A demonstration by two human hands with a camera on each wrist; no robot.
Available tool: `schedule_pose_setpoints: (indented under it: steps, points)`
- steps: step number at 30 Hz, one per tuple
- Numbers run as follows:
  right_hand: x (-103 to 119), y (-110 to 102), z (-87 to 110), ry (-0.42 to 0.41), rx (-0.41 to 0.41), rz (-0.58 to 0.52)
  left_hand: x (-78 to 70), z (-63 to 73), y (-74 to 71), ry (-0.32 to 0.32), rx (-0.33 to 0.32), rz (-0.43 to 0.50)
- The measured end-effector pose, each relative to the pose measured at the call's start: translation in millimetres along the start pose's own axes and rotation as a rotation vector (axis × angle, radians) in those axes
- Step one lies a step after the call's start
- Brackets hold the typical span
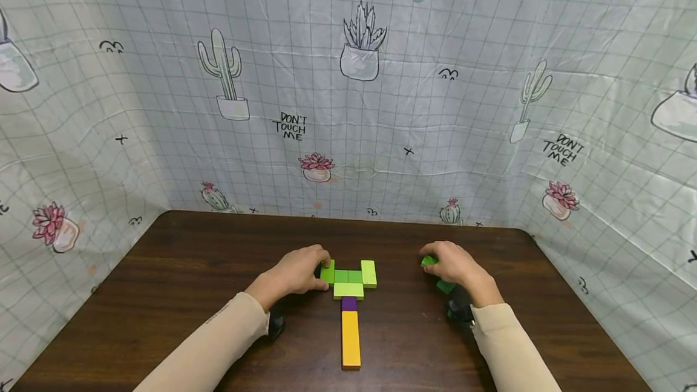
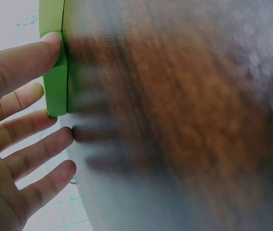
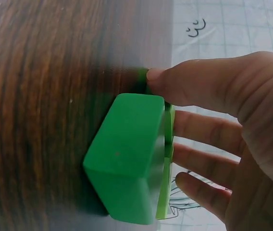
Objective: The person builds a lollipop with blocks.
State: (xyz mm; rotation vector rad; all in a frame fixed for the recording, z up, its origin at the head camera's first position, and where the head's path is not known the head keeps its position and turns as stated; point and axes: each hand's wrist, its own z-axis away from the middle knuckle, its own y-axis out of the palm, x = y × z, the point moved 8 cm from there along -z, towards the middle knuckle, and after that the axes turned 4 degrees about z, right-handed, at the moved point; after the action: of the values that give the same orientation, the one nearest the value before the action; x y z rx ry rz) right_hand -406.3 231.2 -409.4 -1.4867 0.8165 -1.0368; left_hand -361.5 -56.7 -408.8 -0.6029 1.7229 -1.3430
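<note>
My left hand (image 1: pixel 296 271) pinches a green block (image 1: pixel 328 273) at the left end of a flat block figure, thumb and fingertips at its edges. In the left wrist view the thumb lies against that block (image 2: pixel 57 86), with the other fingers spread. To the right, my right hand (image 1: pixel 454 264) holds a small green block (image 1: pixel 429 261) close over the table, partly hidden by the fingers. Just below that hand lies a darker green block (image 1: pixel 445 286), large in the right wrist view as a green block (image 3: pixel 124 137) in front of the fingers.
The figure also has small green cubes (image 1: pixel 348 276), a light green block (image 1: pixel 368 273), a light green crosspiece (image 1: pixel 348 290), a purple block (image 1: pixel 349 303) and a long yellow block (image 1: pixel 351 340). A patterned curtain (image 1: pixel 348 107) surrounds the dark wooden table (image 1: pixel 218 247).
</note>
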Motion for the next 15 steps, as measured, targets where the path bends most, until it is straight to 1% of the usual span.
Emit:
schedule_pose_setpoints:
  steps: [5,8,12,15]
  points:
    - [-0.5,-1.2,-0.6,-0.001,-0.006,-0.002,-0.5,-0.7,-0.7,0.008,-0.004,0.000]
    - [1.9,0.0,-0.4,0.002,-0.015,-0.007,-0.4,-1.0,-0.4,0.003,0.000,-0.001]
    - [10.7,3.6,-1.7,-0.014,-0.027,-0.006,-0.2,-0.6,0.1,-0.002,0.004,-0.006]
    - [21.2,6.0,-3.9,-0.055,-0.041,0.002,-0.5,-0.1,0.0,0.002,0.001,-0.005]
